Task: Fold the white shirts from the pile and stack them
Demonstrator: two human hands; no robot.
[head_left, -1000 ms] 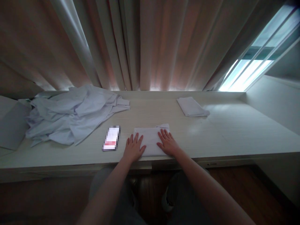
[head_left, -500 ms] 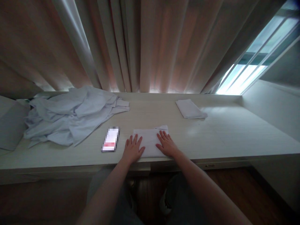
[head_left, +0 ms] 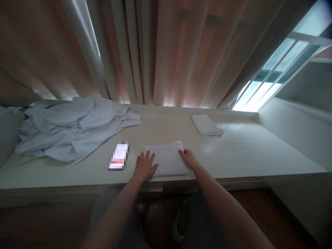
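A folded white cloth (head_left: 167,160) lies flat near the front edge of the pale table. My left hand (head_left: 144,167) rests with spread fingers on its left side. At the cloth's right edge, my right hand (head_left: 188,158) has its thumb on top and its fingers curled at the side, pinching the edge. A small flap shows at the cloth's back right corner. Left of my left hand lies a phone (head_left: 118,156) with a blurred-out screen.
A crumpled heap of white cloth (head_left: 77,129) covers the table's left part. Further back on the right lies another folded white cloth (head_left: 206,125). Curtains (head_left: 176,52) hang behind the table (head_left: 249,152), and a wall (head_left: 298,121) stands at the right.
My right hand has gone from lying flat with spread fingers on the cloth to gripping its right edge. My left hand stays spread on the cloth. The view has shifted slightly.
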